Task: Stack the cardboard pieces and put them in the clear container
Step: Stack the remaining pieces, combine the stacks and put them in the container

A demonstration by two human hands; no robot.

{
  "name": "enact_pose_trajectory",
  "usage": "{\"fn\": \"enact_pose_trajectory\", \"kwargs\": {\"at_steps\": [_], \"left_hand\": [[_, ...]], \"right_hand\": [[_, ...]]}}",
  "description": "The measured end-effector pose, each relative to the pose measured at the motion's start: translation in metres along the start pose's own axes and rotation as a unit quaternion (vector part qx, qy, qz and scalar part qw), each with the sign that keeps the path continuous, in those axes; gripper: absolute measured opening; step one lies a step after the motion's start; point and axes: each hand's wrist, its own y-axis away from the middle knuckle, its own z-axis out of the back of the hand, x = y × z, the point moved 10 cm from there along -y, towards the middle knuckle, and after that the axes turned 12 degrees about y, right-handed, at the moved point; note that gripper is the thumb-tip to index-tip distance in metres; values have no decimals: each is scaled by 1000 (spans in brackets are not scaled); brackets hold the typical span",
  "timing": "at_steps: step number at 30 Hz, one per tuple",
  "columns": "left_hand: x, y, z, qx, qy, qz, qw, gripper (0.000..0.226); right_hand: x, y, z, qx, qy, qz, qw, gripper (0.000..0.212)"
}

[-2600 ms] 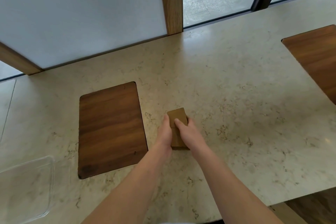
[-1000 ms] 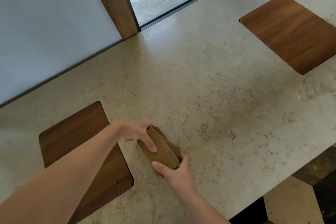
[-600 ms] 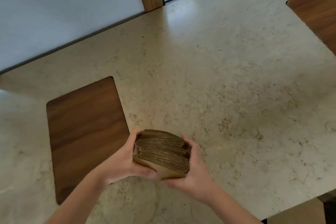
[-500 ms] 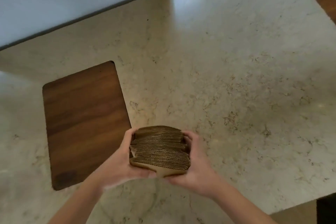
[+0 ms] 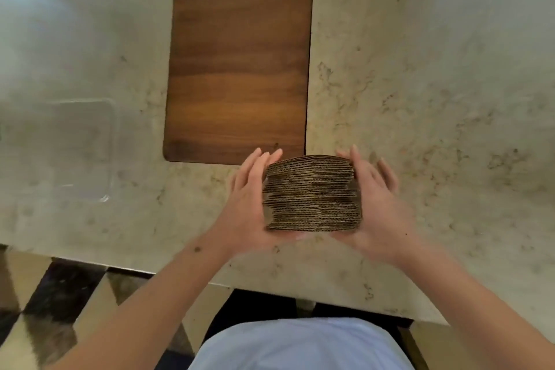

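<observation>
- Head view, nearest item: my pale blue shirt front [image 5: 300, 345] at the bottom of the frame, with a dark-and-cream patterned floor [image 5: 54, 303] to its left, below the counter's near edge.
- Forearms: both bare, reaching forward over the near edge of the counter [image 5: 420, 84], a cream marbled stone surface.
- Left hand [image 5: 249, 204]: palm pressed flat against the left side of the stack, fingers [image 5: 258, 165] straight and together, pointing away from me.
- Right hand [image 5: 378, 207]: palm pressed against the right side of the stack, fingers slightly spread; somewhat blurred.
- Stack of cardboard pieces [image 5: 312, 194]: brown corrugated sheets, many layers, clamped between my two hands near the counter's near edge; its layered edges face me, a few sheets slightly out of line. Whether it rests on the counter or is lifted off it, I cannot tell.
- Wooden inset panel [image 5: 240, 66]: dark, rectangular with rounded corners, set in the counter just beyond the stack.
- Clear container [image 5: 102, 153]: at the counter's left side, well apart from the stack, left of the wooden panel; faint and blurred, only its rim showing.
</observation>
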Motion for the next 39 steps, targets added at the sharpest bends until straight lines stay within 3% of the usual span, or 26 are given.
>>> {"fn": "enact_pose_trajectory", "kwargs": {"at_steps": [9, 19, 27, 35, 39], "left_hand": [[24, 5, -11, -9, -57, 5, 998, 131], [20, 14, -10, -12, -70, -1, 997, 138], [22, 10, -10, -52, -70, 5, 996, 121], [20, 13, -9, -32, -79, 0, 996, 138], [26, 19, -16, 1, -100, 2, 995, 133]], "right_hand": [[0, -3, -9, 15, 74, 0, 997, 130], [8, 11, -7, 62, 120, 18, 991, 141], [4, 2, -10, 28, 110, 10, 993, 126], [13, 10, -11, 6, 150, 21, 988, 126], [14, 19, -27, 34, 161, 24, 986, 120]]}}
